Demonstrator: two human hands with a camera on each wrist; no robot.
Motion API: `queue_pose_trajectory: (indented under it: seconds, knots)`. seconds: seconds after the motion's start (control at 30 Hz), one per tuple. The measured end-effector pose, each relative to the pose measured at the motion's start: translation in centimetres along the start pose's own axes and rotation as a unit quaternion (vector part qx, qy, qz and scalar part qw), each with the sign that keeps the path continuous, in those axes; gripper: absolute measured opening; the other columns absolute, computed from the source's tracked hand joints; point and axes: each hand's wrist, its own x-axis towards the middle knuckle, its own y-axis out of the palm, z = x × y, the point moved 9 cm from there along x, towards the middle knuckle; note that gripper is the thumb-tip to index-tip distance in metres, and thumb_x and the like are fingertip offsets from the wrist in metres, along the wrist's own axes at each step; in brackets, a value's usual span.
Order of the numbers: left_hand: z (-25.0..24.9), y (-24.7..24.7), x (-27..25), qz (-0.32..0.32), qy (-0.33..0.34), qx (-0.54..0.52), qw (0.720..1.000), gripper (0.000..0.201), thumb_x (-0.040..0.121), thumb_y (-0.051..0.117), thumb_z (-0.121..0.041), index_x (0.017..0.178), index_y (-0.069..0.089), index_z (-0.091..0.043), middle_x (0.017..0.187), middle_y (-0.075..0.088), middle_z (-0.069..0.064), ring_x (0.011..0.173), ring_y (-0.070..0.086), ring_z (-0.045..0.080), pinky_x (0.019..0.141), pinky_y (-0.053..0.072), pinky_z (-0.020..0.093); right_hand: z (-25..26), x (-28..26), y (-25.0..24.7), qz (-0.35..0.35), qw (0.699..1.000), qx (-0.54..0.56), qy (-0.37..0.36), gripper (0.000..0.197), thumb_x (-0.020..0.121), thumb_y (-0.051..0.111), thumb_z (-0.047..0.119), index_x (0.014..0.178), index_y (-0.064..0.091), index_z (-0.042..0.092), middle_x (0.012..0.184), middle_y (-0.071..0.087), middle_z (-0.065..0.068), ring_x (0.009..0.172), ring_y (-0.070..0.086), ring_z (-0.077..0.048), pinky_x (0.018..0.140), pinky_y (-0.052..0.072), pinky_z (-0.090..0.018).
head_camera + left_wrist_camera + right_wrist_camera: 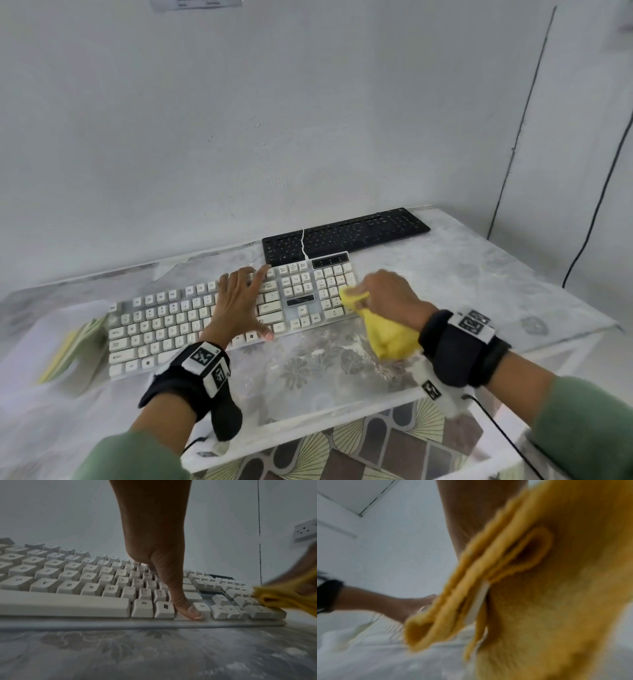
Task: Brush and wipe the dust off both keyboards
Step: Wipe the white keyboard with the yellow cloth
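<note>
A white keyboard (pixel 161 325) lies slanted across the table in front of me, with a black keyboard (pixel 346 234) behind it by the wall. My left hand (pixel 239 301) lies flat with spread fingers on the white keys, its thumb (pixel 188 609) pressing the bottom row of the white keyboard (pixel 68 588). My right hand (pixel 390 298) grips a bunched yellow cloth (pixel 383 329) and holds it against the number pad at the white keyboard's right end. The yellow cloth (pixel 539 588) fills the blurred right wrist view and shows as the yellow cloth (pixel 283 599) at the left wrist view's right edge.
A stack of pale green paper or cloths (pixel 75 353) lies at the table's left. The table (pixel 462 274) has a marbled floral cover and meets the wall at the back. The white keyboard's thin cable (pixel 303 245) crosses the black keyboard. Dark cables (pixel 513 154) run down the wall at right.
</note>
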Motion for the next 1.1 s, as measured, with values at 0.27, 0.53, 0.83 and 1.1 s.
queue_pose_trajectory:
  seconds: [0.27,0.53,0.83,1.1]
  knots:
    - [0.0,0.0,-0.1,0.028,-0.024,0.021,0.999,0.139,0.042,0.085,-0.062,0.152,0.012,-0.018,0.141,0.029,0.011,0.131,0.027,0.028,0.113,0.009,0.041,0.3,3.0,-0.1,-0.043,0.999,-0.026,0.006,0.036,0.092,0.057,0.025,0.127,0.057,0.020,0.128,0.058,-0.009,0.114,0.054,-0.027,0.090,0.042,-0.032]
    - [0.0,0.0,-0.2,0.041,-0.031,0.050,0.997,0.139,0.045,0.081,-0.068,0.152,0.006,-0.021,0.141,0.027,0.009,0.131,0.026,0.025,0.113,0.009,0.039,0.7,0.3,2.2,0.060,0.992,-0.098,-0.058,0.030,0.089,0.060,0.027,0.119,0.064,0.029,0.121,0.063,-0.004,0.106,0.058,-0.024,0.080,0.041,-0.028]
    - [0.1,0.2,0.0,0.039,-0.027,0.033,0.998,0.139,0.043,0.082,-0.067,0.152,0.009,-0.020,0.141,0.029,0.010,0.130,0.027,0.027,0.113,0.010,0.041,0.7,4.4,-0.9,-0.057,0.996,0.064,0.002,0.041,0.088,0.061,0.028,0.129,0.054,0.022,0.134,0.053,-0.006,0.122,0.050,-0.023,0.100,0.037,-0.030]
    - [0.3,0.4,0.2,0.043,-0.022,0.022,0.999,0.139,0.043,0.082,-0.067,0.152,0.010,-0.019,0.141,0.030,0.011,0.130,0.027,0.028,0.113,0.009,0.040,0.0,0.2,3.4,0.066,0.992,0.094,-0.060,0.039,0.079,0.072,0.025,0.117,0.064,0.025,0.124,0.061,-0.001,0.110,0.057,-0.011,0.089,0.041,-0.020]
